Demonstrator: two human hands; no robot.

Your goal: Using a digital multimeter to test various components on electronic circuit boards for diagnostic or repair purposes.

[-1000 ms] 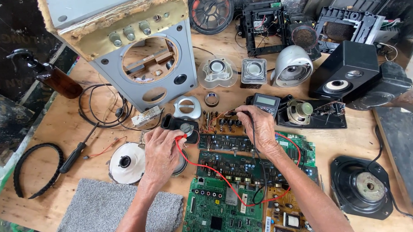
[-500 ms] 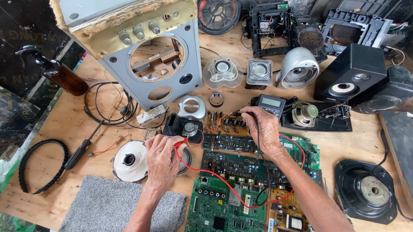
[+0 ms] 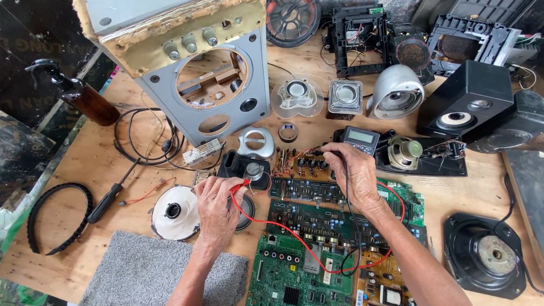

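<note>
On a cluttered wooden workbench [image 3: 73,166], our left hand [image 3: 217,209] pinches a red probe [image 3: 242,184] against a small speaker [image 3: 253,170]. Our right hand [image 3: 352,171] closes around a black probe [image 3: 320,152] above the circuit boards [image 3: 322,214].

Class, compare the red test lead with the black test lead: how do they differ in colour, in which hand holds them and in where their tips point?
The red test lead is in the left hand; the black test lead is in the right hand. Red's tip meets a small black speaker; black's tip meets a brown circuit board. Both cross the boards.
</note>
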